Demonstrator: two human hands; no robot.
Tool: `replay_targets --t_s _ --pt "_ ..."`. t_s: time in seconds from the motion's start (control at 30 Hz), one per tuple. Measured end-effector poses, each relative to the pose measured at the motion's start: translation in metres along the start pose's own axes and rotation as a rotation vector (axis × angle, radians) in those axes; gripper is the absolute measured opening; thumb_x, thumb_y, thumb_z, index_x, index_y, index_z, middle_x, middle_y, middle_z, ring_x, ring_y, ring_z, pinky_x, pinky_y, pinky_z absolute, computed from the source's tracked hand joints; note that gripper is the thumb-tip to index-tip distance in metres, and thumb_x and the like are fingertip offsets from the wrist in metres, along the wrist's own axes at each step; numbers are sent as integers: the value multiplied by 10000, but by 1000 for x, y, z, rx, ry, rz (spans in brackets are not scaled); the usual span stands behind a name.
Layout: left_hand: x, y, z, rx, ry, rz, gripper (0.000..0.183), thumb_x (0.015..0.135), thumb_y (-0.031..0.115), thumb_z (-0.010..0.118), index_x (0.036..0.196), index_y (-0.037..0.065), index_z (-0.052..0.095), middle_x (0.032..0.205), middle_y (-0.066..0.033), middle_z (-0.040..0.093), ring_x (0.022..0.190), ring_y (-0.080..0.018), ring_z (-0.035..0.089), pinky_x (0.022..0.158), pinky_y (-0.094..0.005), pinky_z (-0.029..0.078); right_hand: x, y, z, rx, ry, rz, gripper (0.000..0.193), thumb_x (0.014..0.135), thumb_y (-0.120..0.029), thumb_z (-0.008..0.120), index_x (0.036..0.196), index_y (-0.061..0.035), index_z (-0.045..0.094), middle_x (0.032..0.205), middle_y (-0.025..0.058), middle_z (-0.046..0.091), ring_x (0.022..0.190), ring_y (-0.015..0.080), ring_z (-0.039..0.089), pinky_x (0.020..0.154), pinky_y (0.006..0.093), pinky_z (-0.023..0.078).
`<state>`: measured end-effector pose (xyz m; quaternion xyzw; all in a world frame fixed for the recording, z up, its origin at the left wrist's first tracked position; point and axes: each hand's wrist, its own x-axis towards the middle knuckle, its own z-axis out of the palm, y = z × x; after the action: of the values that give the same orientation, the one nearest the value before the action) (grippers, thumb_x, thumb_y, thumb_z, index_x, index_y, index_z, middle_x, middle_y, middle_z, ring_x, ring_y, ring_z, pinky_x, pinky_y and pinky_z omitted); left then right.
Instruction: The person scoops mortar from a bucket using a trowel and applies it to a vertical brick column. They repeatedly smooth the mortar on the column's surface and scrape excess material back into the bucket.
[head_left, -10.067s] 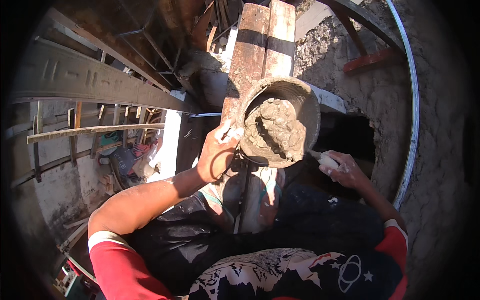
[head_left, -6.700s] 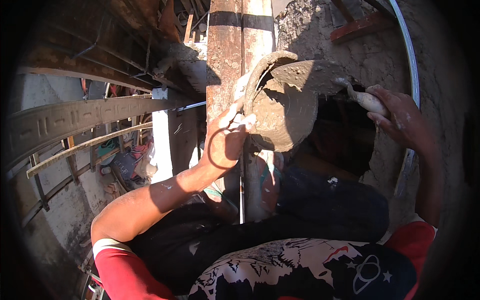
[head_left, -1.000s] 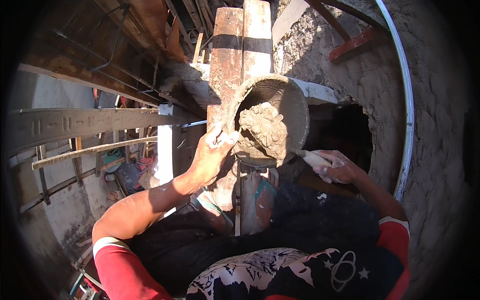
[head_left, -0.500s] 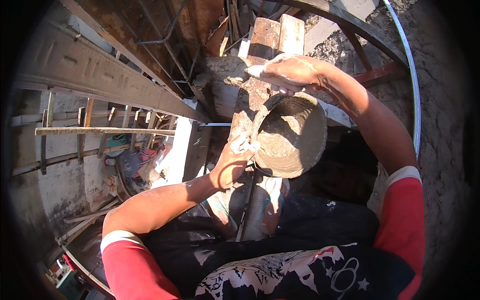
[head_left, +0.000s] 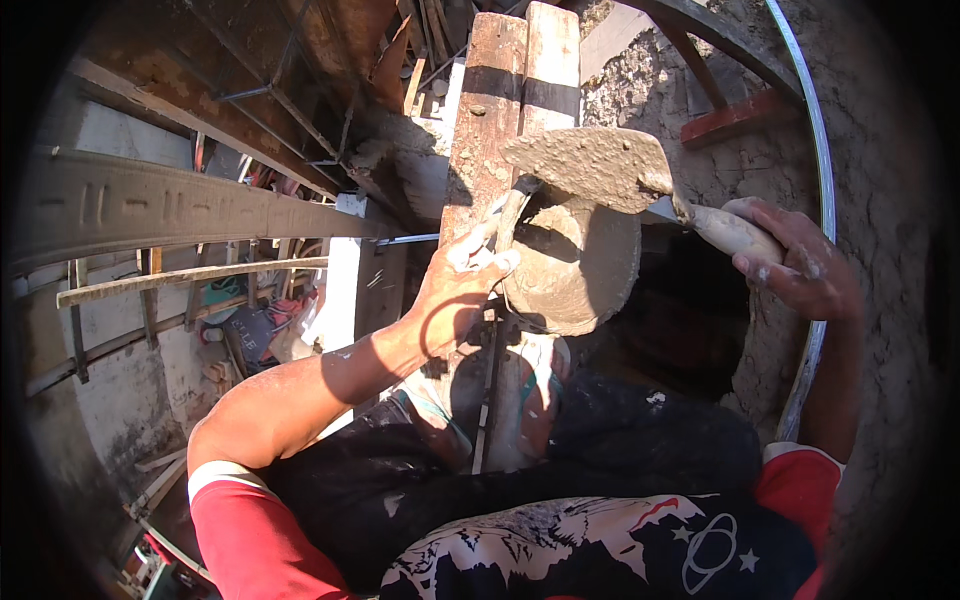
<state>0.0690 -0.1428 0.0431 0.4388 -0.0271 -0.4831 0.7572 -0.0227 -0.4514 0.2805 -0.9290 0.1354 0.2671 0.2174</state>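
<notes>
Swung back from the planks (head_left: 490, 140) at the upper middle, the right hand (head_left: 808, 264) has its grip closed round a trowel (head_left: 632, 180), mortar (head_left: 570, 158) coating its blade, over the central bucket (head_left: 590, 290) — rim pinched by the left hand (head_left: 455, 288) — and with some apparently left inside, the work looks partway done.

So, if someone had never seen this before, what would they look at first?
Probably the trowel, its blade coated in grey mortar, gripped by its handle in the right hand near the top of the bucket. The left hand holds that mud-smeared bucket by its left rim. Next might come the dark opening right of the bucket, and the bright red sleeves low on both sides.
</notes>
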Motion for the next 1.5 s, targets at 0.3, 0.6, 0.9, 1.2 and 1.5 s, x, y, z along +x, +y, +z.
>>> replay_targets --t_s 0.3,0.6,0.9,1.2,1.5 --pt "-5 26 27 810 -10 318 438 953 52 635 1379 -28 569 1030 -63 687 874 -54 536 800 -244 493 52 46 117 -684 90 -67 459 908 -276 677 1320 -86 610 988 158 699 806 345 706 670 467 562" --pt "-16 24 17 954 52 289 482 937 138 679 1374 -32 571 1244 -176 689 1115 -169 622 996 -329 474 99 91 181 177 -249 -223 564 878 -421 680 1288 -38 625 1069 201 709 984 412 663 868 499 520" --pt "-28 46 5 830 91 153 550 950 179 686 1432 -24 517 1385 -150 598 1273 -199 533 1093 -359 406 85 100 258 855 -437 -181 452 952 -297 619 1331 -51 605 753 31 599 576 92 543 550 282 460" --pt "-63 38 -24 41 275 85 508 1001 105 615 1477 15 461 1351 -88 612 1217 -155 581 1047 -313 468 37 47 136 804 -408 -71 341 981 -303 585 1130 3 607 697 33 558 524 87 518 495 257 414" --pt "-119 6 -43 -12 432 18 550 994 109 622 1504 53 425 1120 -28 640 998 -121 629 880 -281 523 123 -46 32 499 -353 -162 342 1021 -336 496 1060 -25 634 705 29 573 534 99 532 476 249 421"
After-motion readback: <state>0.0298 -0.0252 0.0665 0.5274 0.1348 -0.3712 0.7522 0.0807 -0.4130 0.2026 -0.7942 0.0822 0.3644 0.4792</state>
